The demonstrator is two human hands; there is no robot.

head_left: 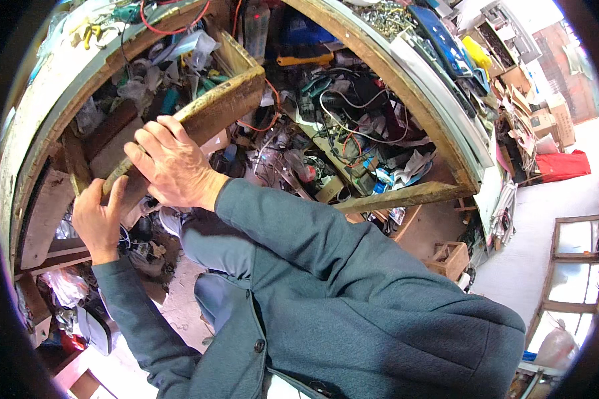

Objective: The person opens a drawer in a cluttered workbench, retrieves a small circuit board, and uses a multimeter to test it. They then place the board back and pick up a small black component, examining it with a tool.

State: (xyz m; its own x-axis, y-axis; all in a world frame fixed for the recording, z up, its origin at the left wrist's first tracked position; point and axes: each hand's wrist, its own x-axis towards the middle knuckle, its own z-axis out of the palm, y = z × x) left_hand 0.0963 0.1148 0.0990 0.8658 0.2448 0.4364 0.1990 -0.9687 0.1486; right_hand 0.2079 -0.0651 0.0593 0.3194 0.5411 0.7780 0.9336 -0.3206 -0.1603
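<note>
A worn wooden drawer [229,90], pale and stained along its edge, sits tilted inside the opening of a wooden cabinet frame [369,50], with plastic bags and small items [193,53] behind its front board. My right hand [170,159] is closed over the board's top edge, fingers curled on it. Lower and to the left, my left hand [100,216] grips the same board near its end, thumb raised along the edge. What lies under my fingers is partly hidden.
Tangled cables [336,100], tools and scrap fill the space beneath the frame. A wooden crate [446,259] stands on the right. Stacked cardboard [546,123], a red bag [562,164] and a window [569,282] are at the far right. Bags and a dark case [93,326] lie lower left.
</note>
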